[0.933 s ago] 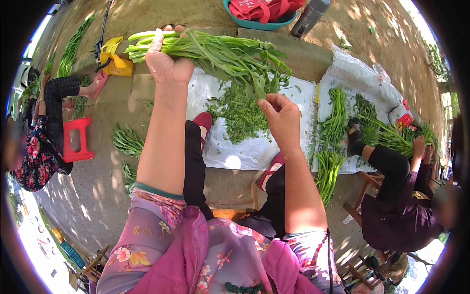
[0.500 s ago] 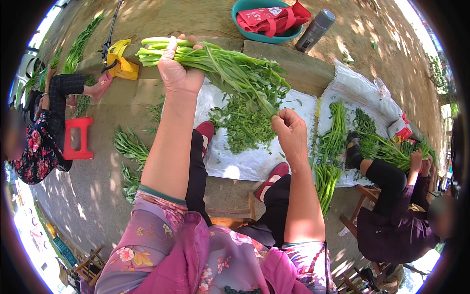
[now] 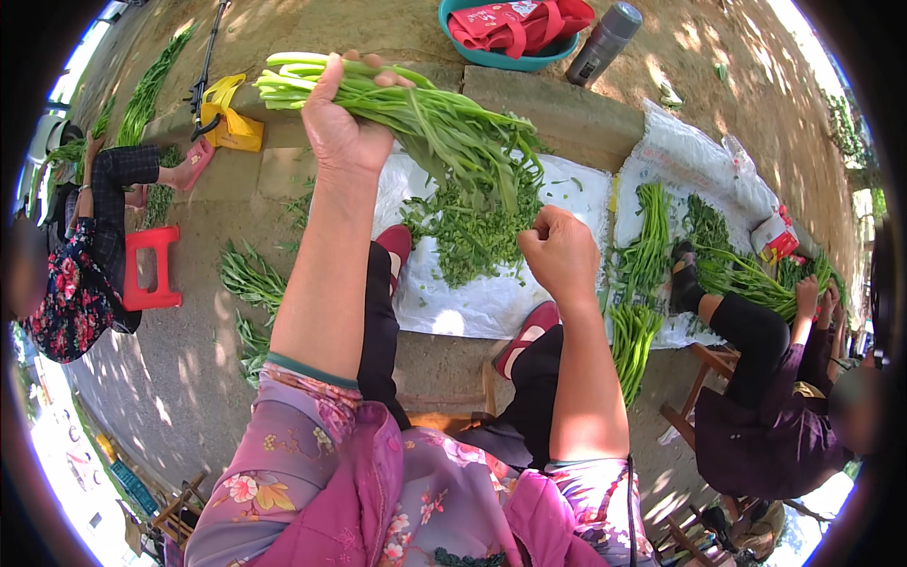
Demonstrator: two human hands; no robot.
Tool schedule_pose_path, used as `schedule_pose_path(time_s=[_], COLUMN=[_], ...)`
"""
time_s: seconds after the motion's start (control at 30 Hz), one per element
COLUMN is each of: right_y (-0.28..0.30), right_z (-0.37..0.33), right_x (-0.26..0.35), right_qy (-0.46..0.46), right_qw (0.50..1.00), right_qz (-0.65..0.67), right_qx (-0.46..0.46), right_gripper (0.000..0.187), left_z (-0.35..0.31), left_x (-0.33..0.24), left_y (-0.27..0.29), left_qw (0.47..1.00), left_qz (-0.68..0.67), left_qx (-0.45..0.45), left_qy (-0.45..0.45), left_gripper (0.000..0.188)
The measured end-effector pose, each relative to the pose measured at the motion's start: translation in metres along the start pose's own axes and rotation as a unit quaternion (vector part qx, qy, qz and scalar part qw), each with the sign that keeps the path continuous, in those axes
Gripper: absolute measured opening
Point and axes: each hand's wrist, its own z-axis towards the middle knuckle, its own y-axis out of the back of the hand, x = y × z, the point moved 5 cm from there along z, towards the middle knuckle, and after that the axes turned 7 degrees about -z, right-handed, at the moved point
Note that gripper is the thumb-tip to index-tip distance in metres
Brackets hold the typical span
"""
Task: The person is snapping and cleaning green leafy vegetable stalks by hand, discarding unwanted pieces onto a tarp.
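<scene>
My left hand is wrapped round a thick bunch of leafy green stalks. Its pale cut ends point left, and the leafy tips droop to the right. Below the tips, a heap of loose leaves and trimmings lies on a white plastic sheet between my feet. My right hand is a closed fist, just right of the drooping leaves and apart from them. Whatever its fingers may hold is hidden.
Bundled stalks lie to the right, near a co-worker's foot. That co-worker's hands handle more greens. More greens rest on the ground at left, near a red stool. A teal basin and a grey flask stand beyond the kerb.
My right hand has come away from the leaf tips and closed into a fist, slightly lower. The bunch in my left hand has shifted a little up, its leaves hanging lower.
</scene>
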Motion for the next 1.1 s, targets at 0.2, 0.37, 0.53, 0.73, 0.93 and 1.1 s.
schedule_pose_path(time_s=[0.2, 0.37, 0.53, 0.73, 0.93, 1.1], right_y=[0.001, 0.002, 0.007, 0.007, -0.005, -0.016], right_z=[0.003, 0.004, 0.004, 0.013, 0.010, 0.015], right_x=[-0.016, -0.020, -0.027, -0.029, -0.006, -0.011], right_qy=[-0.005, 0.025, 0.079, 0.014, 0.016, 0.000], right_qw=[0.999, 0.997, 0.997, 0.988, 0.954, 0.950], right_qz=[-0.008, -0.008, -0.006, 0.150, 0.300, 0.313], right_qx=[0.032, 0.076, -0.018, 0.017, -0.020, -0.005], right_gripper=[0.015, 0.015, 0.015, 0.022, 0.035, 0.024], left_z=[0.006, 0.008, 0.008, 0.007, 0.006, 0.003], left_x=[-0.016, -0.017, -0.016, -0.011, 0.001, 0.010], left_y=[0.007, 0.010, 0.010, 0.011, 0.011, 0.009], left_qw=[0.999, 0.999, 1.000, 0.999, 0.999, 0.999], left_qz=[-0.003, -0.005, 0.001, 0.004, -0.021, -0.030], left_qx=[-0.022, -0.026, -0.023, -0.035, -0.021, -0.029], left_qy=[-0.031, -0.026, -0.020, -0.018, 0.014, 0.028], left_gripper=[0.017, 0.016, 0.017, 0.018, 0.019, 0.019])
